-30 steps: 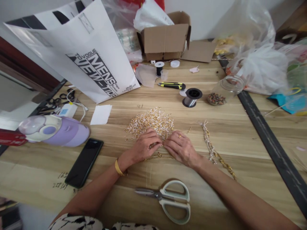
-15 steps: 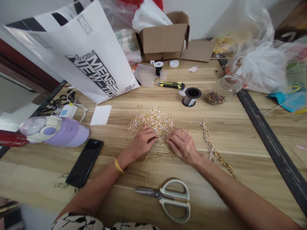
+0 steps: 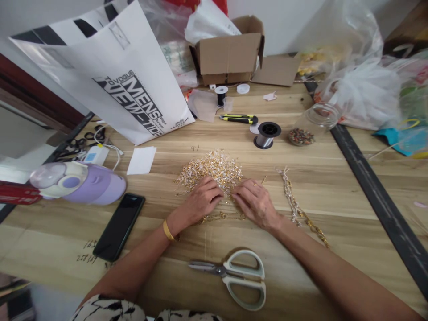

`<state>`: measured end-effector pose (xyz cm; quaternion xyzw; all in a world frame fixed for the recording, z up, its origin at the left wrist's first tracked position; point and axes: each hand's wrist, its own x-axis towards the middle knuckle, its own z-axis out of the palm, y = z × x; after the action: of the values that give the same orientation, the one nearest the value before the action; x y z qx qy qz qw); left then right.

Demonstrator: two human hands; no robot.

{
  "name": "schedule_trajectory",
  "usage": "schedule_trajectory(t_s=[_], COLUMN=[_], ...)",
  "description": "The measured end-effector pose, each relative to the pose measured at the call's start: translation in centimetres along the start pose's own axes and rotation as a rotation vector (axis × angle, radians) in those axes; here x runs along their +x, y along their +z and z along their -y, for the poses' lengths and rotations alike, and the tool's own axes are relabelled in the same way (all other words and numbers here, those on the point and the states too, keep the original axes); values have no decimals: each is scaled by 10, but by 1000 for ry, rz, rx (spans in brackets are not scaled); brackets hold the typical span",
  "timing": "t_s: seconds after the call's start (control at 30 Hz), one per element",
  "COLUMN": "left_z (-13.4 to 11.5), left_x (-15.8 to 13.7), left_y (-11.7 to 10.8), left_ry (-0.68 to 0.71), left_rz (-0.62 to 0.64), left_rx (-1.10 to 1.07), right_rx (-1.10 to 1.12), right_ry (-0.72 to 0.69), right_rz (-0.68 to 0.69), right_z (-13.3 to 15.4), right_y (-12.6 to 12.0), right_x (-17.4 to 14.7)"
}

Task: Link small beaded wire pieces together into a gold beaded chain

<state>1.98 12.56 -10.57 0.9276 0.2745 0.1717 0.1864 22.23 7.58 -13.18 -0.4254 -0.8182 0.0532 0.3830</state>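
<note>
A pile of small gold and silver jewelry pieces (image 3: 210,169) lies on the wooden table, looking like tiny hooks or links. At its near edge my left hand (image 3: 203,198) is closed, fingertips pinched together. My right hand (image 3: 254,201) faces it from the right, thumb and fingers also drawn together. Whatever sits between the fingertips is too small to make out. Just below both hands runs a thin gold chain (image 3: 222,217). Gold and silver chains (image 3: 294,207) lie to the right of my right hand.
Nearest me are white-handled scissors (image 3: 230,276). A black phone (image 3: 119,227) and a purple bottle (image 3: 90,183) stand at left. Beyond the pile lie a box cutter (image 3: 238,119), a wire spool (image 3: 265,135), a glass jar of beads (image 3: 302,135), a cardboard box (image 3: 229,55) and a paper bag (image 3: 133,84).
My left hand has shifted slightly and its fingers have curled in closer to the right hand. The right hand stays nearly in place.
</note>
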Motion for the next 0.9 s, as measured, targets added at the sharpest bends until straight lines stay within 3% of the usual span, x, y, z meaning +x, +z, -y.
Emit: schedule_trajectory(t_s=[0.13, 0.23, 0.33, 0.43, 0.7, 0.9], left_z=[6, 11, 13, 11, 10, 19], left_x=[-1, -1, 0, -1, -4, -3], left_y=[-3, -6, -9, -10, -10, -11], left_ry=[15, -7, -24, -18, 59, 52], left_rz=[5, -61, -120, -87, 29, -70], left_rx=[-50, -62, -7, 70, 114, 8], right_rx=[32, 69, 96, 121, 122, 127], right_ry=[31, 102, 178, 226, 234, 240], right_rz=[-23, -35, -57, -75, -100, -94], right_z=[0, 1, 1, 1, 0, -1], right_y=[-2, -3, -4, -5, -4, -4], right_x=[2, 2, 3, 4, 4, 3])
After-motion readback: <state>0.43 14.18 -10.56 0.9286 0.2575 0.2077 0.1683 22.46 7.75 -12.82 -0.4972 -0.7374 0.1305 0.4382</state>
